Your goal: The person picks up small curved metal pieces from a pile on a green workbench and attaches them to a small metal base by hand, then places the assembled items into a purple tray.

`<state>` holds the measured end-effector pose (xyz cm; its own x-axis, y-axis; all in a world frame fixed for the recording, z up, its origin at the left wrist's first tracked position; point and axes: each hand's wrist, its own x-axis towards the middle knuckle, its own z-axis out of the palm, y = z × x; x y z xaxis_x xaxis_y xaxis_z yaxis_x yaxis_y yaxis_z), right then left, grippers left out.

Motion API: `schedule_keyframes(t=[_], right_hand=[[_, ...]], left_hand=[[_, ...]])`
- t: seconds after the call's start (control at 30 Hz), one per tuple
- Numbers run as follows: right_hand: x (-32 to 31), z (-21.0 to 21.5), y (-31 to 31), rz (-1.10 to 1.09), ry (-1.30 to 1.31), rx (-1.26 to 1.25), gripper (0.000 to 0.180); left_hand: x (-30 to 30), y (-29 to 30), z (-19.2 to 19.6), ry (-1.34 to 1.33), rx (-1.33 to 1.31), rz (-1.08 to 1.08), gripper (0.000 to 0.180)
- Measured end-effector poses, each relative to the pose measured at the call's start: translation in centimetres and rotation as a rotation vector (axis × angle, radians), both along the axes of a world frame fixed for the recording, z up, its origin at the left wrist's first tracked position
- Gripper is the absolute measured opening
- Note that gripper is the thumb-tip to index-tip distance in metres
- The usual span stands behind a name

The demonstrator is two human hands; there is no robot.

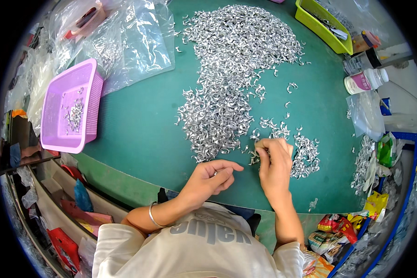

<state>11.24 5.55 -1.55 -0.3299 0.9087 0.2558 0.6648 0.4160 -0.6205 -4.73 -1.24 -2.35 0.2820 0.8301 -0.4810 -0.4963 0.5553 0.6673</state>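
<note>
Small shiny silver curved metal pieces (215, 116) lie heaped on the green table (139, 120). My left hand (207, 181) is at the near end of the heap, its index finger stretched to the right and the other fingers curled in against the thumb. A glint of silver shows by those curled fingers, but whether it is a ring or a metal piece I cannot tell. Over a few loose pieces to the right, my right hand (275, 164) is bent with fingers and thumb drawn together; its grip is partly hidden. A smaller pile (306, 157) lies just right of it.
A purple basket (96, 102) with some metal pieces stands at the left, near clear plastic bags (143, 46). At the far right are a yellow-green bin (326, 34) and a white bottle (366, 82). More pieces (363, 162) lie along the right edge.
</note>
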Motion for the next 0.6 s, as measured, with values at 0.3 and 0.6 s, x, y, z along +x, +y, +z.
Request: schedule_keyframes(t=[0.3, 0.6], right_hand=[[0.5, 2.2, -2.9, 0.069, 0.357, -0.355, 0.023], [1.3, 1.5, -4.0, -0.023, 0.769, -0.600, 0.031]], left_hand=[[1.0, 1.1, 0.5, 0.282, 0.329, 0.104, 0.020], [0.7, 1.2, 1.9, 0.379, 0.392, 0.054, 0.014]])
